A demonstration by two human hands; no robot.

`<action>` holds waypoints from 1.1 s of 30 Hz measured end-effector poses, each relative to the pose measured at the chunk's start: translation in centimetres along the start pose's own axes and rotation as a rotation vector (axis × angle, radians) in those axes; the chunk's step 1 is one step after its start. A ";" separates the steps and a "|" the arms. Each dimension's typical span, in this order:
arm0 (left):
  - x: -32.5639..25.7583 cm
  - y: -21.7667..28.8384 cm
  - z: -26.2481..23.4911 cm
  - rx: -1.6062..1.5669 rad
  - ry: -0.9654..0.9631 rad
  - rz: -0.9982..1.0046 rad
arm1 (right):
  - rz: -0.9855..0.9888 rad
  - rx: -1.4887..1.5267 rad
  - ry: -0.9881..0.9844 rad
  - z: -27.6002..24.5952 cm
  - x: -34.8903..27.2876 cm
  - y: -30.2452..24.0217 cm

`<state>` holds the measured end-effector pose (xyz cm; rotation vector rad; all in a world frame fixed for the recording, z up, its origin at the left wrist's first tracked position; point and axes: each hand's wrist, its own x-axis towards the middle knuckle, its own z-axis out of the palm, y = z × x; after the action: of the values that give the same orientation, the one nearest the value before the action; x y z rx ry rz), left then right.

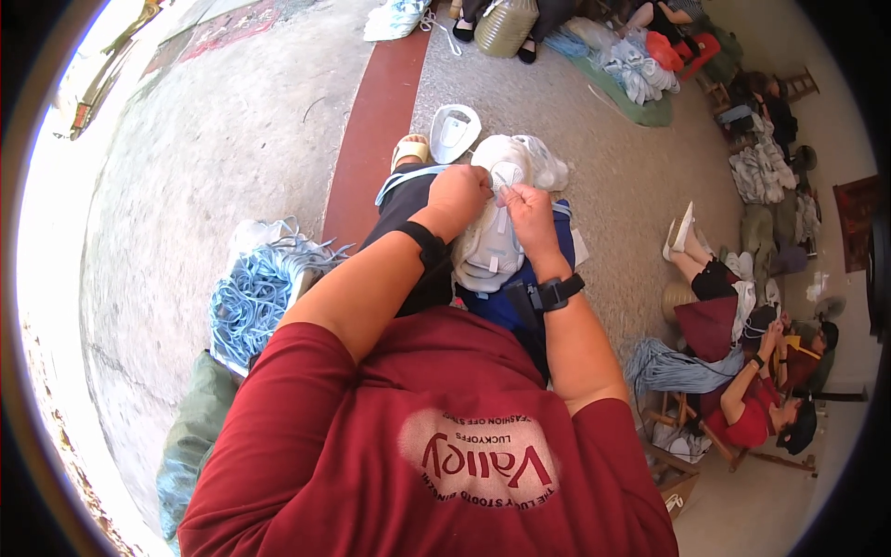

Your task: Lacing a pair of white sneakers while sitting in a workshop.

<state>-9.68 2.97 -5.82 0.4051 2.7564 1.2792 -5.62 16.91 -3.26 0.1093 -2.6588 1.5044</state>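
Head view: a white shoe (pixel 490 243) lies on the person's lap, its long side pointing away from the body, toe far. Both hands sit on its far half, side by side. The left hand (pixel 459 193) and the right hand (pixel 529 209) each pinch a thin lace (pixel 502 188) between them. Both are equally near.

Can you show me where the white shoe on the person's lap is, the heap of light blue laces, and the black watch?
white shoe (pixel 489 249): head view, on its pale upper below both hands.
heap of light blue laces (pixel 246 302): head view, middle of the pile.
black watch (pixel 555 292): head view, on the right wrist's band.
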 end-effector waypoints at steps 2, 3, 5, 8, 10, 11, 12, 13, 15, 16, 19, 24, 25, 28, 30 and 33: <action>-0.6 0.6 -0.1 0.141 0.002 0.067 | -0.005 -0.100 -0.022 0.3 0.3 0.4; -1.0 0.8 -0.2 0.203 -0.036 0.165 | 0.015 -0.202 -0.040 0.4 0.4 0.6; -1.3 1.0 -0.6 0.298 -0.141 0.324 | -0.002 -0.253 -0.028 0.5 0.7 0.9; -1.5 1.1 -0.9 0.289 -0.160 0.323 | 0.002 -0.369 -0.037 0.6 0.9 0.8; -1.3 1.2 -0.8 0.299 -0.181 0.335 | 0.007 -0.432 -0.061 0.8 0.9 0.6; -1.2 1.2 -0.6 0.325 -0.192 0.340 | -0.038 -0.491 -0.056 0.9 0.7 0.4; -1.0 1.2 -0.4 0.320 -0.182 0.346 | -0.072 -0.554 -0.058 1.1 0.6 0.2; -0.7 1.2 -0.3 0.312 -0.181 0.272 | -0.085 -0.553 -0.050 1.1 0.5 0.0; -0.1 0.6 -0.2 0.206 -0.180 0.170 | -0.044 -0.702 -0.069 1.1 0.3 -0.5; 0.3 -0.1 -0.5 0.112 -0.181 0.132 | -0.036 -0.703 -0.073 1.2 0.2 -0.6; 0.8 -2.0 -0.8 -0.161 -0.192 0.190 | -0.009 -0.716 -0.084 1.2 0.2 -0.9; 0.4 -3.2 0.1 -0.376 -0.193 0.149 | -0.040 -0.771 -0.059 1.5 -0.1 -0.7; 0.3 -3.2 0.1 -0.368 -0.206 0.129 | -0.033 -0.768 -0.072 1.6 -0.3 -0.6; 0.3 -3.0 -0.1 -0.336 -0.216 0.114 | -0.116 -0.711 -0.015 1.9 -0.9 -0.6; 0.4 -2.8 -0.4 -0.309 -0.218 0.123 | -0.147 -0.726 0.004 2.0 -1.1 -0.5; 0.4 -2.6 -0.6 -0.280 -0.220 0.085 | -0.135 -0.731 0.039 2.3 -1.0 -0.3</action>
<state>-10.71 1.03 -7.34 0.6026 2.3607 1.5121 -4.64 14.84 -4.28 0.1952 -2.9002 0.4300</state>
